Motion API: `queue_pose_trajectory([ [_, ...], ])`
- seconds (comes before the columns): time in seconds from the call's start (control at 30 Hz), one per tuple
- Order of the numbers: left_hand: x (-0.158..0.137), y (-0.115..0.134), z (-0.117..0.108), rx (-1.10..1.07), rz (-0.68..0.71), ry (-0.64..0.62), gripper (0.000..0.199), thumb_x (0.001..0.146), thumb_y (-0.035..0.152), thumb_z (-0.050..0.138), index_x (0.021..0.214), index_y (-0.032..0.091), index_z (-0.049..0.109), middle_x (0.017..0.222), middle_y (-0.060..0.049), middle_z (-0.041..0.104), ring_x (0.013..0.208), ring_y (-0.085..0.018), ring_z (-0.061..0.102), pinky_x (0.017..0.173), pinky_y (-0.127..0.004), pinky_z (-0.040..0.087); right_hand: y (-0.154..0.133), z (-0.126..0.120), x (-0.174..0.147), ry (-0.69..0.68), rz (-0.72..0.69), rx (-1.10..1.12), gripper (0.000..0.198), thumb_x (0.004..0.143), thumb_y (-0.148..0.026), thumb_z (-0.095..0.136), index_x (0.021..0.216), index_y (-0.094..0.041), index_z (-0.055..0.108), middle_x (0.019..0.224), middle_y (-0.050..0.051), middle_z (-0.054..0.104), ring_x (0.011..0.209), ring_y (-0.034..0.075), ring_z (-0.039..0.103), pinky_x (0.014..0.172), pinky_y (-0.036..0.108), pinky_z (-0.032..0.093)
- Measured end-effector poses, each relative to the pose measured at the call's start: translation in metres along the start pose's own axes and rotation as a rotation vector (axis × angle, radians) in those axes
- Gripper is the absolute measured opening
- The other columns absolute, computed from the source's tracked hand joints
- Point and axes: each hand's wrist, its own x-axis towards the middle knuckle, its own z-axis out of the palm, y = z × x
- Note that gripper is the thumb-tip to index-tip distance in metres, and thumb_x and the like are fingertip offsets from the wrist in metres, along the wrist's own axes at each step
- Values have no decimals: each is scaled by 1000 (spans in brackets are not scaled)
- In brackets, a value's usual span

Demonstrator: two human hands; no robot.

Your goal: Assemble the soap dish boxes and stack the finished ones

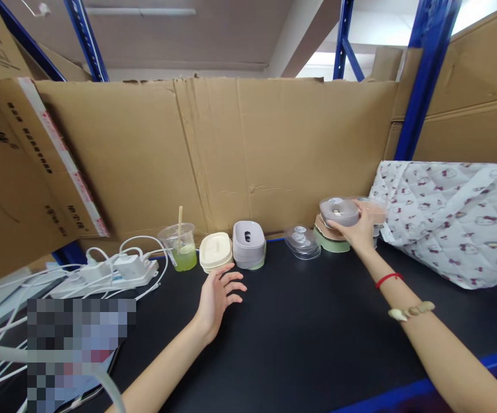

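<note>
at the right of the frame, the right grip [361, 234] pinches a gray box [342, 214] by its edge, maybe to keep it flat, while the left grip [215, 297], lower middle, is spread.

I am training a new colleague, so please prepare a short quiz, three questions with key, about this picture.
1. True or false: the left hand is closed around a container.
2. What does the right hand touch? A) the power strip; B) a grey container; C) the drinking straw.
3. What stands between the drink cup and the grey stack?

Key: 1. False, that hand is open; 2. B; 3. The cream container.
</note>
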Motion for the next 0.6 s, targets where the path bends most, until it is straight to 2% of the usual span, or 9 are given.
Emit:
queue_pose_trajectory([
  [0.1,-1,1,0,-3,-10,0,19,81,22,36,92,14,49,67,-3,56,49,-12,54,41,-20,38,-7,-4,-4,-25,35,-76,83,53,-41,72,126,-12,44,129,19,48,120,35,43,98,53,36],
  [0.23,-1,0,0,2,-19,-21,19,81,22,37,93,14,49,67,-3,56,49,-12,53,41,-20,38,-9,-5,-6,-55,-6,-112,68,66,-43,62,126,-14,47,130,18,48,119,35,44,95,54,36],
  [0.3,-1,0,-1,2,-19,-29,19,80,23,38,93,14,49,67,-3,56,49,-12,53,41,-20,38,-7,-6,-6,-31,-49,-121,58,70,-42,58,121,-15,51,127,17,50,119,35,44,95,53,36],
  [0.47,0,-1,-3,24,-9,-39,18,76,23,42,90,14,50,67,-2,55,48,-11,52,41,-20,37,-10,-15,-4,40,-116,-198,46,69,-45,58,107,-19,58,119,15,48,114,33,45,93,51,37],
  [0.6,1,-1,-4,40,16,-43,16,75,24,43,87,15,49,67,-1,55,48,-11,51,41,-20,36,-12,-25,-1,147,-17,-277,50,71,-44,56,112,-16,57,123,18,42,117,37,38,95,57,31],
])
